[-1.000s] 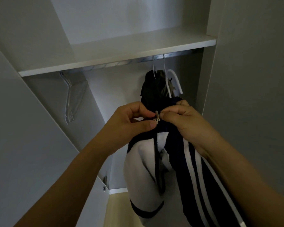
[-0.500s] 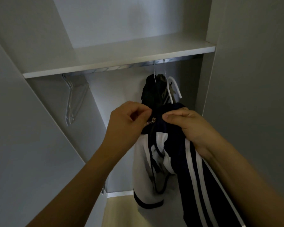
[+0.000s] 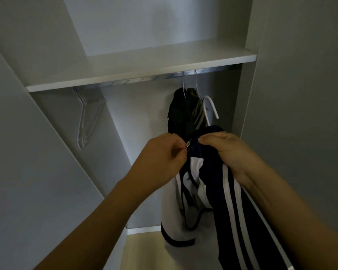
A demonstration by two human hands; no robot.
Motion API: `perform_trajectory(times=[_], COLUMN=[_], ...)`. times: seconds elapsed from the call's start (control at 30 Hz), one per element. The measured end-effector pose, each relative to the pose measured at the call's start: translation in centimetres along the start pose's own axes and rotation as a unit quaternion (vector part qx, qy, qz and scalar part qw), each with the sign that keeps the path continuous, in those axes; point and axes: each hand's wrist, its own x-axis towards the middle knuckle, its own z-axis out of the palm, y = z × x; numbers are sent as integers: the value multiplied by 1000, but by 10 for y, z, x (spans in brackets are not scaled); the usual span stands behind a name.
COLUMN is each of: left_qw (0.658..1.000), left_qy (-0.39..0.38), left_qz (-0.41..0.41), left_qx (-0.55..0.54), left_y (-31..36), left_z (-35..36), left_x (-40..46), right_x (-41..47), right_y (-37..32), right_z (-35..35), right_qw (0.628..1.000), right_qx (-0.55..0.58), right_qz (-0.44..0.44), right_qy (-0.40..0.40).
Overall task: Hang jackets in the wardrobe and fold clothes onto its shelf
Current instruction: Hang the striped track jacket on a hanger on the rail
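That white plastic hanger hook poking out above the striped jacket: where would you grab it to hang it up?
Probably the straight neck of the white plastic hanger hook, just below its curve, coming from the right. The curve must stay free for the metal rail, and the dark hanging jackets crowd its left side.

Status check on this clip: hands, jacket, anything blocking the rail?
Left hand pinches silver zipper pull. Right hand grips navy white-striped jacket at collar. Jacket not yet hung. Dark hung garments crowd metal rail directly ahead.
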Motion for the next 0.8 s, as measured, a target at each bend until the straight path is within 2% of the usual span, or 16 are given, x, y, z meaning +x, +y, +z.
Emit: perform_trajectory(times=[0.1, 0.23, 0.37, 0.47, 0.63, 0.7, 0.8], left_qw=[1000, 995, 968, 951, 931, 929, 931], left_qy=[-2, 4, 21, 5, 5, 33, 113], left_qz=[22, 68, 131, 162, 163, 159, 143], left_qx=[18, 71, 214, 264, 328, 333, 317], left_y=[0, 1, 6, 8, 4, 2, -8], left_z=[6, 10, 16, 19, 9, 5, -2], left_x=[-2, -5, -10, -16, -13, -10, -5], right_x=[3, 6, 14, 19, 24, 26, 24], right_y=[0, -1, 1, 2, -1, -4, -16], right_z=[-2, -6, 2, 15, 38, 40, 34], right_qw=[1000, 995, 995, 994, 990, 990, 994], right_qx=[-18, -76, -79, -80, -78, -71, -79], right_qz=[13, 58, 63, 51, 15, 10, 16], right_qy=[-2, -42, 16, 62, 116, 120, 73])
